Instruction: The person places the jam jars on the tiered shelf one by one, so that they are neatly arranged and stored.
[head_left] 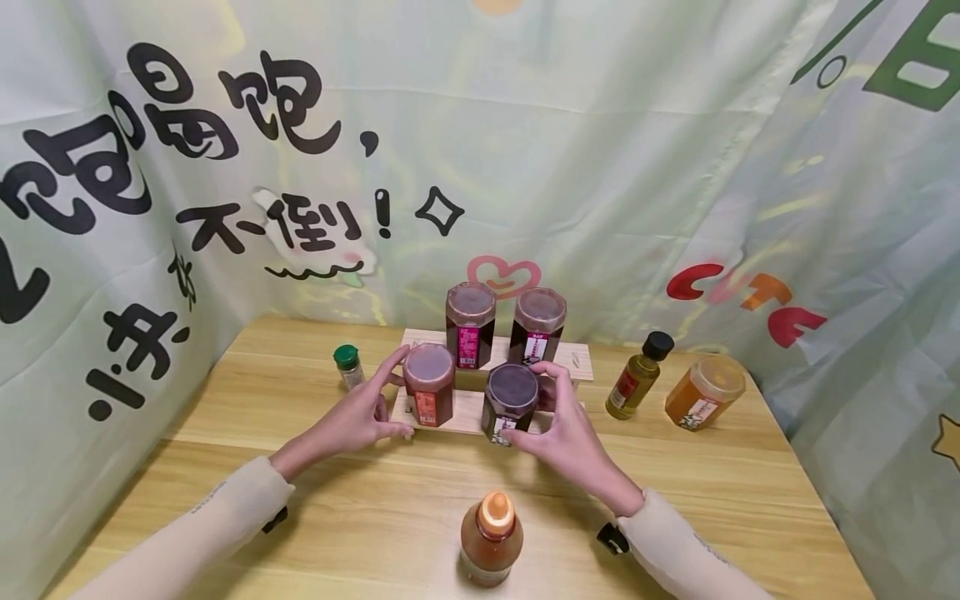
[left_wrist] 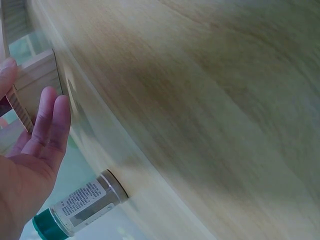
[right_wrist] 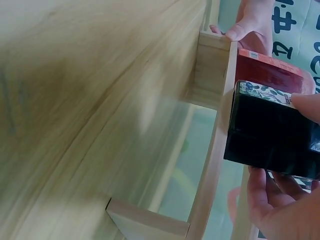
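Observation:
A two-tier wooden rack (head_left: 465,406) stands on the table, its lower board in front. My left hand (head_left: 365,414) holds the left end of that board, thumb at the front corner, fingers around its side. Just beside it, a jar with red contents (head_left: 429,392) stands on the lower tier. My right hand (head_left: 564,425) grips a dark hexagonal jar (right_wrist: 270,130) between thumb and fingers, its base at the lower board's front edge. Two more dark jars, one with a magenta label (head_left: 468,342) and one with a white label (head_left: 537,337), stand on the upper tier.
A green-capped shaker (head_left: 348,367) stands left of the rack. To the right are a black-capped oil bottle (head_left: 633,382) and a tilted-looking jar of amber contents (head_left: 701,398). An orange-capped sauce bottle (head_left: 491,542) stands near the front. A printed curtain (head_left: 600,183) hangs behind the table.

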